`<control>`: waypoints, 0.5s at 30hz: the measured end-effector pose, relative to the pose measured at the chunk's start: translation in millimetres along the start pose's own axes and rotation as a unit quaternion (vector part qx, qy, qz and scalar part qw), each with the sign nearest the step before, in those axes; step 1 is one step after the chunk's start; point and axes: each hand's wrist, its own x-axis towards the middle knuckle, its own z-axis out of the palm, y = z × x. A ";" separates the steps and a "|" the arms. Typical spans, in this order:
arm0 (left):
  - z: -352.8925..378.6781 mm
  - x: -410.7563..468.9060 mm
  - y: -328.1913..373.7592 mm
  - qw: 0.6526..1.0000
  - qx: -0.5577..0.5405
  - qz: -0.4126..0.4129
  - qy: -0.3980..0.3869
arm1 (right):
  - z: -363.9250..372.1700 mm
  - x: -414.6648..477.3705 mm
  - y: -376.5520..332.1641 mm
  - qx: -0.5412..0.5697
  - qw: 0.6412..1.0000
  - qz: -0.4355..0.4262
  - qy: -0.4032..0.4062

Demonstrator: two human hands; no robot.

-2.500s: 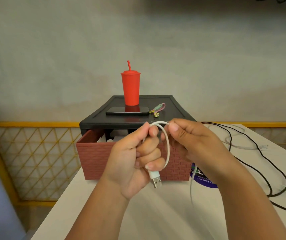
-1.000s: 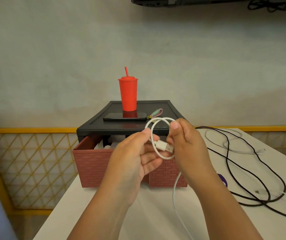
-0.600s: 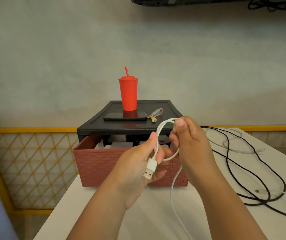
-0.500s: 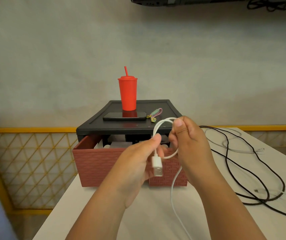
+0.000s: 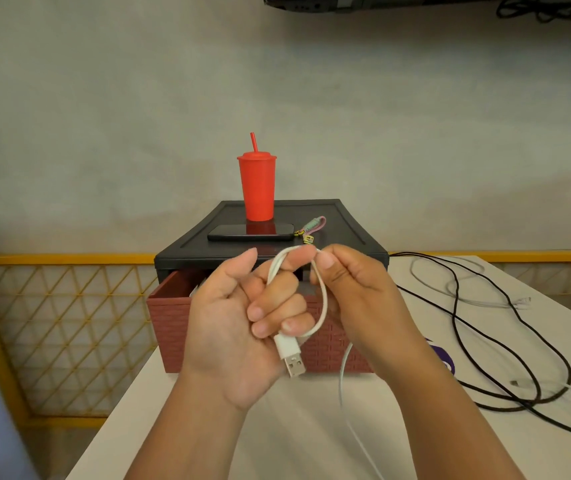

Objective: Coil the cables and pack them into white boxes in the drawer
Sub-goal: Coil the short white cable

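A white table [image 5: 207, 427] was seen, with a black drawer unit [image 5: 346, 230] set at the middle of its far edge. The unit's reddish-brown drawer [image 5: 169, 327] was pulled open toward the near edge; its contents were mostly hidden by the hands. Both hands were held above the table in front of the drawer. The fingers of the left hand [image 5: 228, 327] were curled round a loop of the white cable [image 5: 323, 306], while the top of that loop was pinched between thumb and forefinger of the right hand [image 5: 356, 299]. A black cable [image 5: 484, 341] was sprawled loosely toward the table's right edge. A red cup [image 5: 256, 188] with a straw was stood on the unit's top, a dark phone [image 5: 249, 232] laid flat just before it. The cable's USB plug [image 5: 292, 356] was hung below the left fingers, the rest trailing down to the table.
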 end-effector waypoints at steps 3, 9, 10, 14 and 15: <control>2.0 -1.6 -3.3 0.991 0.009 0.093 0.093 | -7.2 -1.1 -1.1 -0.027 0.999 0.015 -0.029; 2.4 0.2 7.5 0.959 0.016 0.227 0.167 | -4.3 -5.9 -4.2 -0.135 0.967 0.081 -0.201; 0.9 0.5 8.4 0.952 0.040 0.248 0.174 | -3.2 -6.7 -6.4 -0.139 0.960 0.091 -0.226; -10.5 0.6 4.7 0.874 0.320 0.292 0.223 | -2.9 -9.8 -17.4 -0.169 0.940 0.074 -0.286; -13.5 0.5 2.1 0.829 0.418 0.290 0.232 | -4.0 -10.8 -21.2 -0.181 0.938 0.069 -0.288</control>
